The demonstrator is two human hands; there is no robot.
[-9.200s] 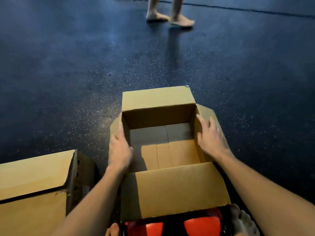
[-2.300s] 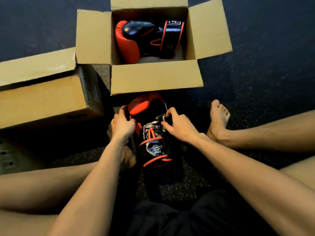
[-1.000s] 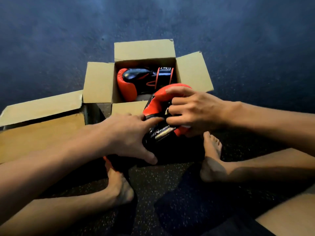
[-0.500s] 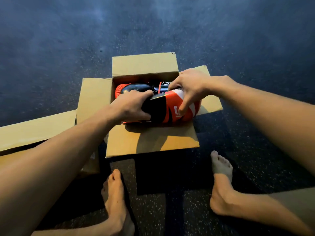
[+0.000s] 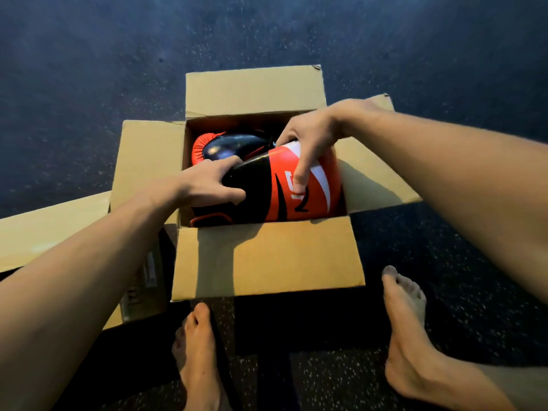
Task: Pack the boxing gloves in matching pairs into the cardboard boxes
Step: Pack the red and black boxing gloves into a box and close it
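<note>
An open cardboard box (image 5: pixel 267 259) stands on the dark floor in front of me, all flaps spread outward. A red, black and white boxing glove (image 5: pixel 281 194) lies in the near half of the box. My left hand (image 5: pixel 207 185) grips its black cuff end. My right hand (image 5: pixel 311 140) holds its red padded end from above, fingers curled over it. Behind it, at the far side of the box, lies a matching red and black glove (image 5: pixel 231 143), partly hidden.
A second cardboard box (image 5: pixel 44 226) lies at the left, touching the open box's left flap. My two bare feet (image 5: pixel 409 327) rest on the speckled dark floor just in front of the box.
Both hands have lowered the second glove from above the box's front edge down into the box, next to the first glove. The view has moved closer to the box.
</note>
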